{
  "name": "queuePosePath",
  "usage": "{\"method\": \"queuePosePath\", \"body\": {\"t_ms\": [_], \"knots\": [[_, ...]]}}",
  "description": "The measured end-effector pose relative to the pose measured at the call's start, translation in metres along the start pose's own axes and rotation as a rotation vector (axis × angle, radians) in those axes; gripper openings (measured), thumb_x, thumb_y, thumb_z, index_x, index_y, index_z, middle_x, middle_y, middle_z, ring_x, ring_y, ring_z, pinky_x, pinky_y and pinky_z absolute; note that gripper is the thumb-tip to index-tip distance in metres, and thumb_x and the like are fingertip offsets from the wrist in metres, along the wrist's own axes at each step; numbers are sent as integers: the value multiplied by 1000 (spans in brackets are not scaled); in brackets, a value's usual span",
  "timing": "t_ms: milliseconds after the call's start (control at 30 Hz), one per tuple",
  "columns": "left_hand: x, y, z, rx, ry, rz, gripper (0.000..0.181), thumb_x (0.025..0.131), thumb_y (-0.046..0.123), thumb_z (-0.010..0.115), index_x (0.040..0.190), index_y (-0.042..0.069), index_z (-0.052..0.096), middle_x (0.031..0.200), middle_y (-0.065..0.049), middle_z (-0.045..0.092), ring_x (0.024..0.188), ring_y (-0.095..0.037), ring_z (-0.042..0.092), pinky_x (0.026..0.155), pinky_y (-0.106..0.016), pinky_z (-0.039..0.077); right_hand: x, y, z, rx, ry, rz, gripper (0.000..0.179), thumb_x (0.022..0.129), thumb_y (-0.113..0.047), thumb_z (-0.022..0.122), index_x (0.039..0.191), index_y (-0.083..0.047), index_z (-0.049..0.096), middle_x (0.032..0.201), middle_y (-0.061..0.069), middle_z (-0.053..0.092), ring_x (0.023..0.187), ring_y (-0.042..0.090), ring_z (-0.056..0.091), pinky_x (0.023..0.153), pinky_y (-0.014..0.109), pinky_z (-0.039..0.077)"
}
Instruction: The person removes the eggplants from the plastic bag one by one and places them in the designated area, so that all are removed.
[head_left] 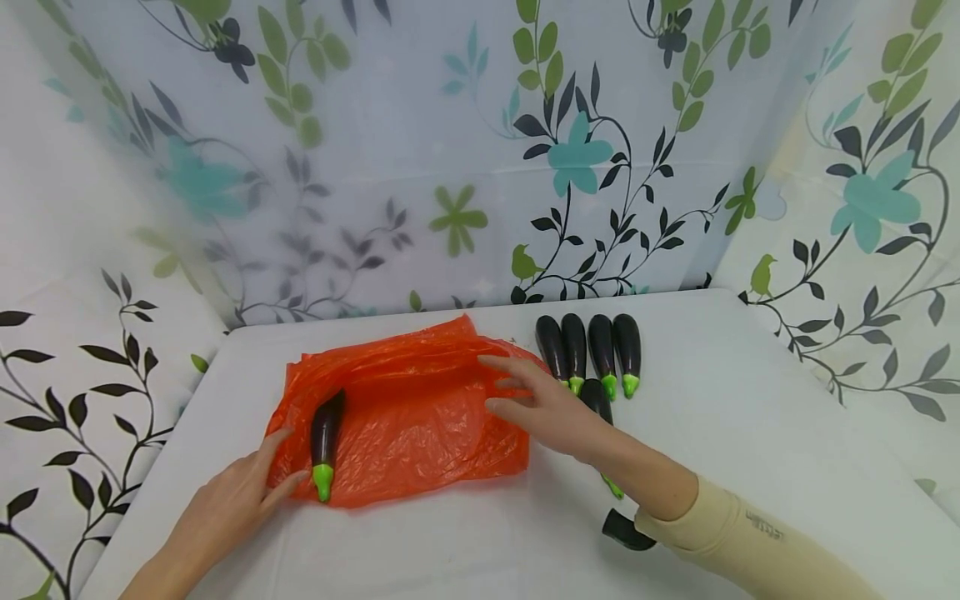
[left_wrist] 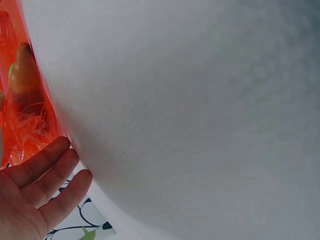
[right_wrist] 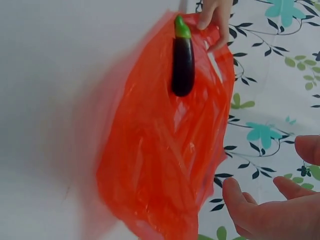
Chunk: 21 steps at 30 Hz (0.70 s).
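A crumpled orange plastic bag point(head_left: 420, 433) is spread on the table, its upper layer bunched along the back. Toward its left end lies a dark eggplant point(head_left: 326, 437), green stem end facing the front edge. My left hand point(head_left: 232, 496) touches the bag's left side, thumb and fingers apart beside that eggplant. In the left wrist view, the fingers of this hand point(left_wrist: 42, 182) are loosely extended, and the eggplant point(left_wrist: 25, 75) shows through orange plastic. My right hand point(head_left: 543, 408) is over the bag's right end, fingers outstretched; the right wrist view shows its fingers point(right_wrist: 237, 197) spread apart.
Several eggplants point(head_left: 602, 350) lie in a row at the back right, green ends forward. Another eggplant point(head_left: 596, 398) is partly hidden by my right forearm. A black object point(head_left: 628, 531) shows beside the sleeve point(head_left: 720, 521). Leaf-patterned curtain point(head_left: 420, 167) surrounds the white table point(head_left: 750, 400).
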<state>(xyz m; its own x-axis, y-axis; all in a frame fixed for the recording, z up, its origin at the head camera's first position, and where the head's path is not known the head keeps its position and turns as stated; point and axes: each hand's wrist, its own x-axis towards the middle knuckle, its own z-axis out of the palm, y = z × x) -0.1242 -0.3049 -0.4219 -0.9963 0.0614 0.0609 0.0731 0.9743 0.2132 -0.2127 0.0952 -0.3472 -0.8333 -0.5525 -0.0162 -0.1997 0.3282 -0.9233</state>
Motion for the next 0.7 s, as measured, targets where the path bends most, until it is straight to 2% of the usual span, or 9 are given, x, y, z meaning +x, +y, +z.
{"method": "queuePosePath", "body": {"t_ms": [233,467,700], "knots": [[0,0,0,-10,1,4,73,91,57,60,140,8,36,106,-23,66,90,-41,64,68,-59,54,15,-7,19,-46,-81,-32,55,96,-31,62,147,-30,42,146,-4,40,129,26,46,94,41,52],[1,0,0,-8,-7,3,75,91,59,58,140,7,36,108,-24,66,91,-41,64,69,-59,54,32,-13,40,-88,-130,7,56,94,-36,64,145,-38,42,146,-9,40,129,24,46,91,37,52],[-1,-1,0,-9,-1,12,74,91,56,61,140,7,36,112,-26,64,95,-44,63,71,-60,54,45,-14,59,-88,-191,1,56,95,-35,64,147,-35,42,146,-11,42,126,24,49,89,33,53]]}}
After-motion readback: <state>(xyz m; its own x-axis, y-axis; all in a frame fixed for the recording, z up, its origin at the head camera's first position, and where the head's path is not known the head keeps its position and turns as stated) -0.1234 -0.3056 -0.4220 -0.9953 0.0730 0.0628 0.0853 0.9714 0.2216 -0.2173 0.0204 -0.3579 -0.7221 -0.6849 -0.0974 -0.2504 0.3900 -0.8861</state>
